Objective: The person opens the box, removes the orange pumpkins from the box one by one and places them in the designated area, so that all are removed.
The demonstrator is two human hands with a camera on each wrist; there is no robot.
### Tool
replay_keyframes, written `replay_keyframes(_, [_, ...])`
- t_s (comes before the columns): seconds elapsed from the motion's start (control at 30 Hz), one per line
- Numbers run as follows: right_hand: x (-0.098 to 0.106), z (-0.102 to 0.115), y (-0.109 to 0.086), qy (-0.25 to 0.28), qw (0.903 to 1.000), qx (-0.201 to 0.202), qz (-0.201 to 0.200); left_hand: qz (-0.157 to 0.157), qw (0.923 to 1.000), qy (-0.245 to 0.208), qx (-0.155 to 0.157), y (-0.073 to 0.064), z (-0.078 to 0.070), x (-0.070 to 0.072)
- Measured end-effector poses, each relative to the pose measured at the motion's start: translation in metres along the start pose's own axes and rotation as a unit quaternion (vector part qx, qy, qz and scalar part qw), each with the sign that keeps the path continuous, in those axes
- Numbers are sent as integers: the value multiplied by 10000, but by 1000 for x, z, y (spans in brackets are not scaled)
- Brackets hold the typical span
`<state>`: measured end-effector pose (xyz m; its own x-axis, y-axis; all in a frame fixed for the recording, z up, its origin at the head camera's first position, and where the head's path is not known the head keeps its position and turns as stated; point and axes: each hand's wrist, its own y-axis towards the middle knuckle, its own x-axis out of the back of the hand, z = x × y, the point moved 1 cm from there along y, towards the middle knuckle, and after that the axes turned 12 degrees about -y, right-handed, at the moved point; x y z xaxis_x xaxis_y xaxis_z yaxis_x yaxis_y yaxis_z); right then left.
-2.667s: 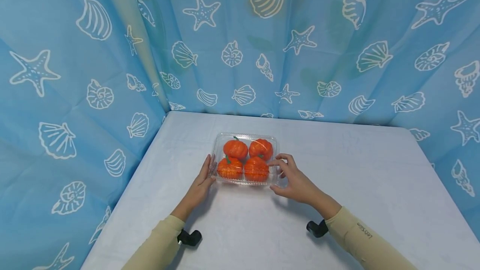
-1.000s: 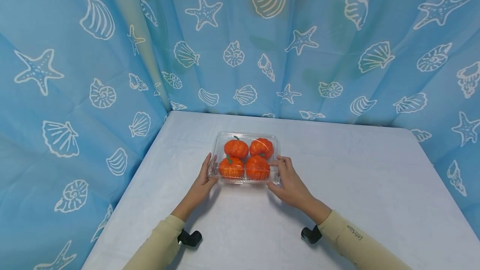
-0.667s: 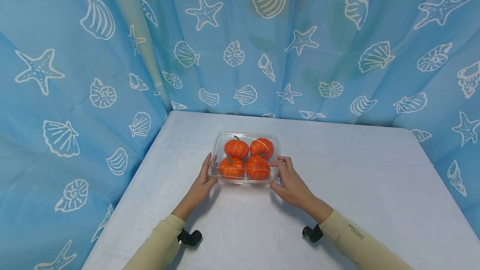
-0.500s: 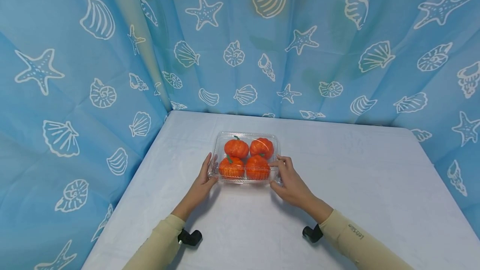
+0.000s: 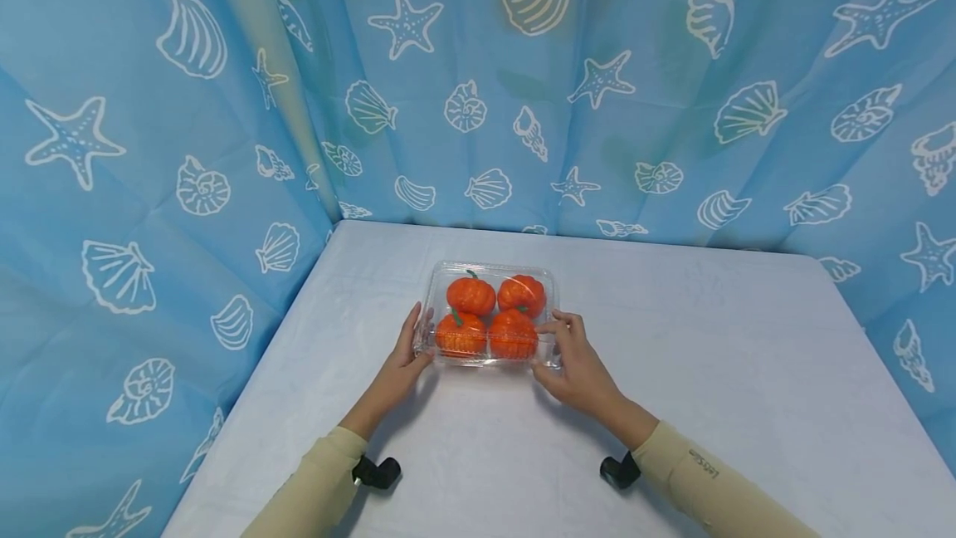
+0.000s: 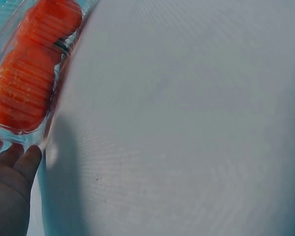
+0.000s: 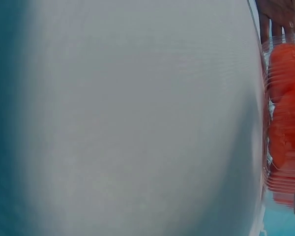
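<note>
A clear plastic clamshell box with its lid down sits on the white table in the head view. Inside are several small orange toy pumpkins with green stems, in two rows. My left hand holds the box's left end, fingers along the side and thumb at the front corner. At the opposite end, my right hand grips the front right corner, its fingers bent over the edge and the thumb below. In the left wrist view, fingertips meet the box's end. Most of the right hand lies outside the right wrist view.
The white tablecloth spreads around the box on every side. A blue curtain with white shells and starfish hangs behind the table and along its left. Dark wrist cameras stick out from both beige sleeves.
Since the earliest frame, my right hand has moved slightly left and closed in on the box's right front corner. The left hand and the pumpkins stay nearly the same.
</note>
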<state>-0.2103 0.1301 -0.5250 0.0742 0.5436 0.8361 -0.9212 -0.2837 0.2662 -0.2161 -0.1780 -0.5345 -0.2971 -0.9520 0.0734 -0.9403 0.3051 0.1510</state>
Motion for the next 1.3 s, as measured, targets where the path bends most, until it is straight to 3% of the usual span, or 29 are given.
replay_keyframes(0.27, [-4,6,4,-326,9994,53,-103,-5,9999,-127,61,1,2,1])
replay_keyframes(0.5, [1,6,3,-290,9995,137,-38,-44,9999,-29,105,0,0,0])
replay_keyframes(0.87, [1,-1,1,-543,9969,566,39,-46,9998,53,196,-1,0,0])
replay_keyframes(1.13, [9,-2,1,-367,9977,357,437,-107,9996,137,221,0,-2,1])
replay_keyframes(1.3, [12,-5,1,-234,9978,396,479,-98,9996,140,206,1,-2,0])
